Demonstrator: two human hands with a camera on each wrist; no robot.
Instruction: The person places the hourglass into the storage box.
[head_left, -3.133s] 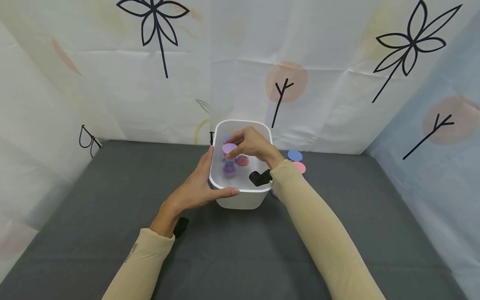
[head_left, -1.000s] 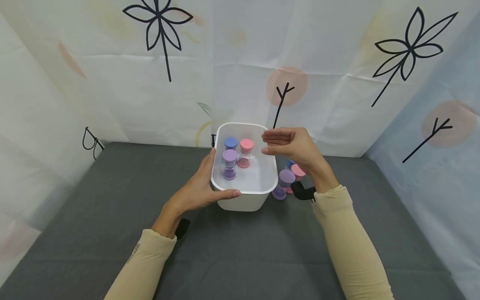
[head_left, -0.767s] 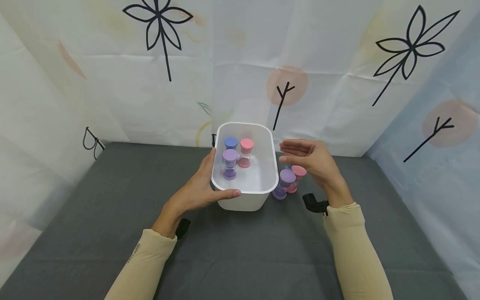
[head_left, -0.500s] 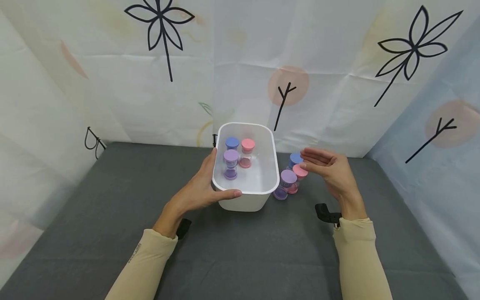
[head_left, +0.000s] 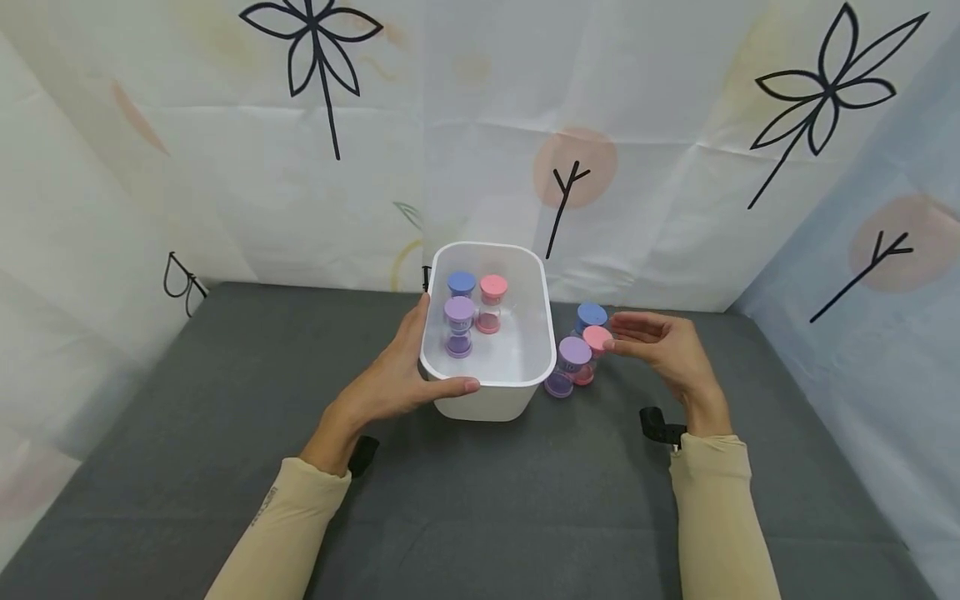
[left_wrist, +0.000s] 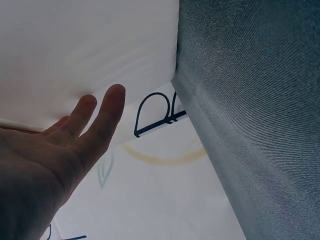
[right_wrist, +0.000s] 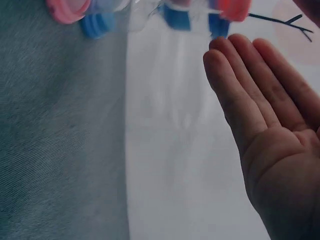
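A white plastic bin stands on the table, three upright sand timers inside: blue-capped, pink-capped and purple-capped. My left hand rests against the bin's left side with straight fingers, its thumb along the near rim. The left wrist view shows its fingertips at the bin wall. Right of the bin stands a second cluster, with a purple timer, a pink timer and a blue timer. My right hand is beside them, fingers extended, thumb tip right at the pink cap.
Dark grey cloth covers the table. A pale printed curtain hangs behind it, close to the bin's far side, and continues along both sides. The second cluster stands close against the bin's right wall.
My right hand has let go of the purple timer inside the bin, left it standing there, and moved right and down to the cluster outside. My left hand stays at the bin.
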